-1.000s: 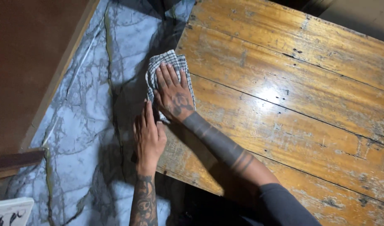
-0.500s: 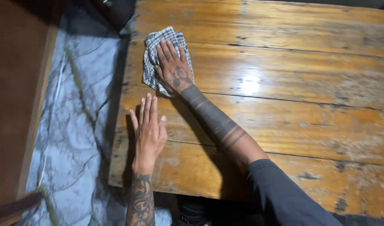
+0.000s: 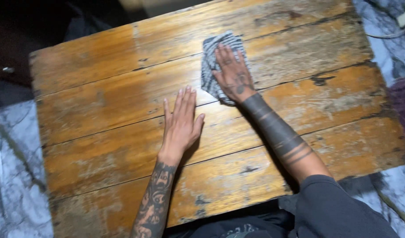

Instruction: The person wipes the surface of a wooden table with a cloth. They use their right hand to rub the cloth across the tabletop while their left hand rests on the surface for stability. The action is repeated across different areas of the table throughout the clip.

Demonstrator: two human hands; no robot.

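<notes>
A worn wooden plank table fills most of the view. My right hand presses flat on a checked grey-and-white cloth near the table's far middle. The cloth is crumpled under the palm and sticks out past the fingertips and to the left. My left hand lies flat on the bare wood, fingers apart, a little nearer to me and left of the cloth, holding nothing. Both forearms are tattooed; the right arm wears a dark sleeve pushed up to the elbow.
A marbled grey floor covering shows left and right of the table. A white plug with a cable lies at the top right. Dark purple fabric sits at the right edge. The far left background is dark.
The view has swung so the whole table now shows. My right hand and the cloth have moved from the table's left edge toward its middle. My left hand rests flat farther in.
</notes>
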